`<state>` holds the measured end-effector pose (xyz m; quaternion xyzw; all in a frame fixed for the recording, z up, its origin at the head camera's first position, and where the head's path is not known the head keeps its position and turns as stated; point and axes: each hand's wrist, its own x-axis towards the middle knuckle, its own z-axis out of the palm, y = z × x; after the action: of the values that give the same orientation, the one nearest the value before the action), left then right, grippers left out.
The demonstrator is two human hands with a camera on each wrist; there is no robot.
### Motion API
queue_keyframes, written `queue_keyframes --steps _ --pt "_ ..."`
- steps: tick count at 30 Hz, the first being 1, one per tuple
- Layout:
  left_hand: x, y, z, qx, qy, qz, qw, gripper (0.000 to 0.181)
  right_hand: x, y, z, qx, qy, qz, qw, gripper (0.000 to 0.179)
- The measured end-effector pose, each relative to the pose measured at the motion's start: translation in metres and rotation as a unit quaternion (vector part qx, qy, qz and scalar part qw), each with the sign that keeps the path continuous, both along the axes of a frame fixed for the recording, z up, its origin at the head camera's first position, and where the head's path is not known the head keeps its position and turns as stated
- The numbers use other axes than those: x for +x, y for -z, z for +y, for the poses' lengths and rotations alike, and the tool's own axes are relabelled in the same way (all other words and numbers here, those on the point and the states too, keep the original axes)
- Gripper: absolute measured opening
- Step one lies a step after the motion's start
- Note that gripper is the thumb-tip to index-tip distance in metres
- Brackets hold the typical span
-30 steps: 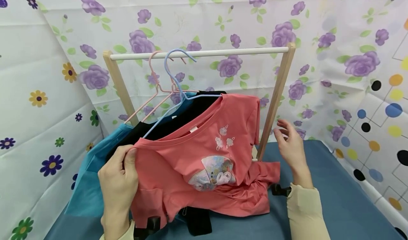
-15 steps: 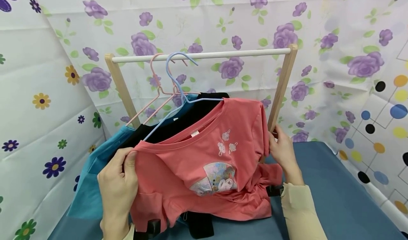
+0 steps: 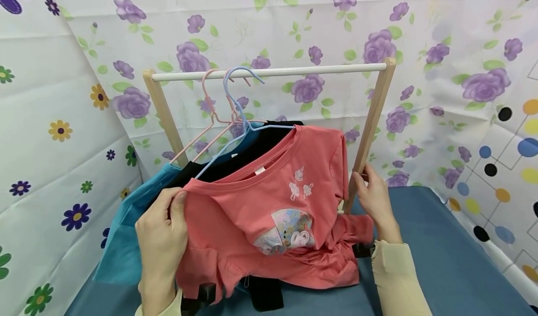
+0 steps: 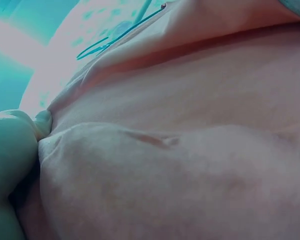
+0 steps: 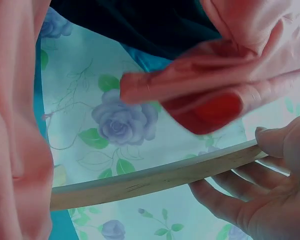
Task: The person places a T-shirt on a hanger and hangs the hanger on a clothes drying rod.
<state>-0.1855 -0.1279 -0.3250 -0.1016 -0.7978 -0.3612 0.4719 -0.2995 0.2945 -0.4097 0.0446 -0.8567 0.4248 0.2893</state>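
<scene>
The coral T-shirt hangs on a blue hanger in the middle of the head view, hem bunched low. At its left shoulder my left hand pinches the fabric between thumb and fingers; the left wrist view shows that thumb against the cloth. My right hand grips the right wooden post of the clothes rack, just beside the shirt's other sleeve. In the right wrist view, the thumb and fingers lie on opposite sides of the post.
Behind the coral shirt hang a black garment and a blue garment, with pink hangers on the white rail. A blue surface lies underneath. Flowered sheets stand behind and at the left.
My right hand has moved left from beside the rack and taken hold of the right post. My left hand keeps its pinch on the T-shirt's shoulder.
</scene>
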Motion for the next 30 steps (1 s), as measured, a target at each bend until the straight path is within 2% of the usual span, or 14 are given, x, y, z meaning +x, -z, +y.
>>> queue_keyframes --steps 8,18,24,30 --pt "-0.022 -0.016 0.005 -0.051 0.001 -0.019 0.9985 0.019 0.002 0.000 -0.002 0.002 0.000 -0.008 1.0000 0.034" --pt "-0.042 -0.036 0.013 -0.086 0.002 0.002 0.9963 0.025 0.002 -0.001 -0.001 0.009 0.005 -0.013 0.9999 0.038" --pt "-0.049 -0.038 0.014 -0.100 -0.003 0.005 0.9950 0.025 0.000 0.002 -0.001 0.009 0.004 0.002 1.0000 0.035" --pt "-0.056 -0.033 0.013 -0.110 -0.007 0.009 0.9938 0.026 -0.001 0.000 -0.002 0.011 0.006 0.002 0.9999 0.035"
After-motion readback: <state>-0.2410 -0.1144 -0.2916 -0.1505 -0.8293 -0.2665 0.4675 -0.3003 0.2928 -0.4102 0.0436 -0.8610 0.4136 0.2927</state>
